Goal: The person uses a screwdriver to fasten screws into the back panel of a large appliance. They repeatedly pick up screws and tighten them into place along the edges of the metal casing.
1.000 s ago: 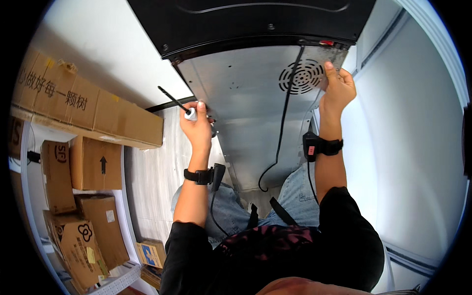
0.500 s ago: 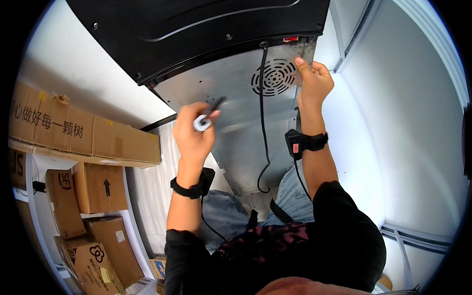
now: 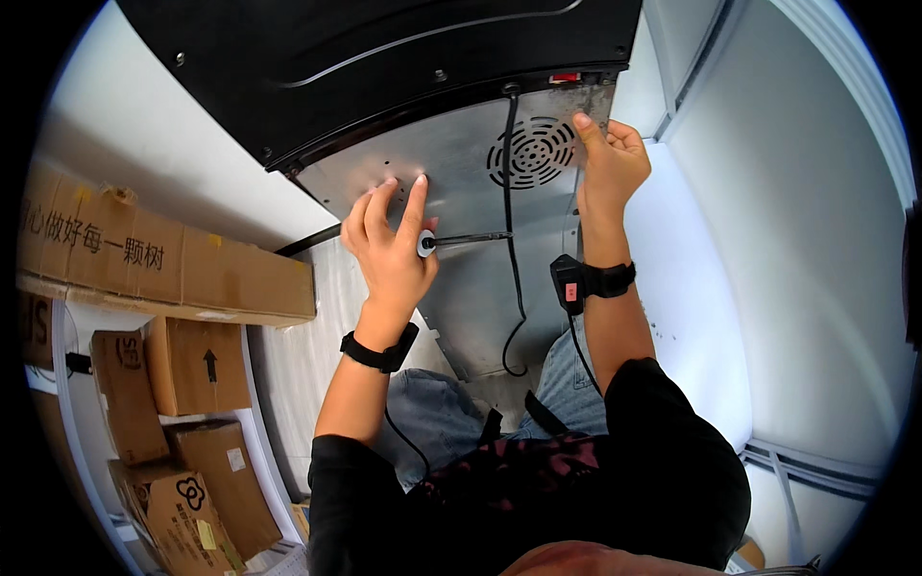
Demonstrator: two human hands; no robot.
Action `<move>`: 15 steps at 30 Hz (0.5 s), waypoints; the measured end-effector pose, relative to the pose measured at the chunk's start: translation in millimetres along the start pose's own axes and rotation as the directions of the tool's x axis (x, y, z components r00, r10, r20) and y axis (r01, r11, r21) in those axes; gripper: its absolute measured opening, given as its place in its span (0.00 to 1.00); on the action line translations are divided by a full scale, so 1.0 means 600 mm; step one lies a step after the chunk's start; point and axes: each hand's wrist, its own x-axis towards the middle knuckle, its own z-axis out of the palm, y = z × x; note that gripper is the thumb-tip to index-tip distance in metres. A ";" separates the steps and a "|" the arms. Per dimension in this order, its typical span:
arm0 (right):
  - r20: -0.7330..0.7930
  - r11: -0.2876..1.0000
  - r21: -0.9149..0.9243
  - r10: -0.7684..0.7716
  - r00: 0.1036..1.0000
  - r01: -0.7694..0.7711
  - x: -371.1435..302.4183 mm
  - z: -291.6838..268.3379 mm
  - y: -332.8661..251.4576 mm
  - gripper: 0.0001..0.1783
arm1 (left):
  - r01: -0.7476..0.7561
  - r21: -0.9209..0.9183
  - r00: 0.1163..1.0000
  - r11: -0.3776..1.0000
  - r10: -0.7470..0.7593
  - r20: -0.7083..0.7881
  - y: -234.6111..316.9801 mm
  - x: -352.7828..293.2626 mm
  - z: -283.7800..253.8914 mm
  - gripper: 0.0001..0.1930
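A silvery metal back panel (image 3: pixel 451 288) slopes down toward my knees from a black appliance housing (image 3: pixel 403 48). My left hand (image 3: pixel 389 240) rests its index and middle fingertips on the panel near several small holes. A screwdriver (image 3: pixel 471 238) with a pale handle end is held between that hand's thumb and palm, its dark shaft pointing right toward the power cord (image 3: pixel 513 278). My right hand (image 3: pixel 615 163) pinches the panel's upper right edge, thumb on the face, beside a round slotted vent (image 3: pixel 531 154). Its other fingers curl behind the edge.
A red switch (image 3: pixel 565 78) sits above the vent. On the left, a long cardboard box (image 3: pixel 240 278) lies above a shelf holding several cartons (image 3: pixel 197 365). White walls (image 3: pixel 788 240) stand close on the right. My legs (image 3: pixel 567 384) are below the panel.
My left hand has turned and moved slightly right, its fingers now extended onto the panel. The screwdriver swung from pointing up and right to nearly level. My right hand keeps its pinch.
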 end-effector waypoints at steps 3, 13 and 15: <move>-0.027 1.000 -0.016 -0.023 0.999 0.022 -0.004 0.007 -0.001 0.19 | 0.085 0.076 0.996 0.993 -0.088 0.030 -0.016 -0.022 0.012 0.30; 0.080 0.963 -0.178 -0.193 0.978 0.205 -0.001 -0.007 0.001 0.18 | 0.084 0.058 0.995 0.995 -0.082 -0.048 -0.049 -0.030 0.061 0.32; 0.093 0.940 -0.254 -0.212 0.973 0.229 0.002 -0.009 -0.003 0.19 | 0.124 0.025 0.991 0.992 -0.122 -0.056 -0.048 -0.031 0.065 0.32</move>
